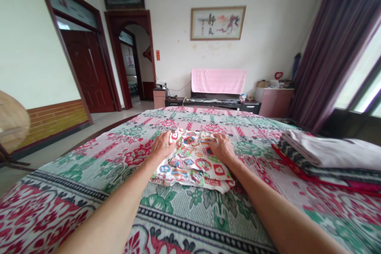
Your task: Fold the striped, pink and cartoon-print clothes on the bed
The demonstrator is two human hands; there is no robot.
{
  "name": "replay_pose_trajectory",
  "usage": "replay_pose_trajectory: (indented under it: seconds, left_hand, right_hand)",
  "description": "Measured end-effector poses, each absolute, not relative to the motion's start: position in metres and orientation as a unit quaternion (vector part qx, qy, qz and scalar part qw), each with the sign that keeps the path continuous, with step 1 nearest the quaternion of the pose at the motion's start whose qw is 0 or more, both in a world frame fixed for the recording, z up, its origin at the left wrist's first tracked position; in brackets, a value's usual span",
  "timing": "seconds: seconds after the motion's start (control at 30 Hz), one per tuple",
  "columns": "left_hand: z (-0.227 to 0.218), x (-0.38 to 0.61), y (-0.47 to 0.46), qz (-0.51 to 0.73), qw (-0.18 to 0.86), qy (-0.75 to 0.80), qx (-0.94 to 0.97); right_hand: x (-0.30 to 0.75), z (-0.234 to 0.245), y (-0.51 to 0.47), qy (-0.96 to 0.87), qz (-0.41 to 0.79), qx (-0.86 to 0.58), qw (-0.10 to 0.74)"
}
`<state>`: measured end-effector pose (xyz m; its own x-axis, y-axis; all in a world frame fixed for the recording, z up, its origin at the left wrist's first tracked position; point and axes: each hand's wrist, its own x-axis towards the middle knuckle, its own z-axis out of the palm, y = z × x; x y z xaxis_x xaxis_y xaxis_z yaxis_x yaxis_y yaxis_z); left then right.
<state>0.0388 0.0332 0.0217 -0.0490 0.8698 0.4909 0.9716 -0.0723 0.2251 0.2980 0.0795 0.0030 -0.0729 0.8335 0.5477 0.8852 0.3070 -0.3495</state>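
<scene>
Starting at lower left, the bedspread (89, 190) lies bare and wide, its edge dropping to the floor at mid left. The left hand (163, 143) lies flat on the far left corner of the cloth (193, 162), fingers open and spread. At centre frame the cloth is already folded into a small thick rectangle, with layers showing along its slightly rumpled near edge. The right hand (222, 147) covers the far right corner, fingers bent over the edge; whether they pinch it cannot be told. At right, a pile (327, 152) of folded linen lies near, narrowing the room there.
</scene>
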Motion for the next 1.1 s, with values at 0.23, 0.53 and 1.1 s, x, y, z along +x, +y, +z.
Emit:
replay_pose_trajectory:
  seconds: [0.23,0.53,1.1]
  left_hand:
    - [0.029,0.041,0.032,-0.214,0.028,-0.721,-0.659]
    - [0.031,0.040,0.036,-0.215,0.005,-0.726,-0.654]
    - [0.019,0.020,0.027,-0.292,-0.113,-0.644,-0.698]
  right_hand:
    - [0.305,0.004,0.085,-0.726,0.013,-0.623,0.291]
    - [0.306,0.007,0.081,-0.744,0.035,-0.581,0.328]
    - [0.313,0.003,0.067,-0.786,0.033,-0.442,0.431]
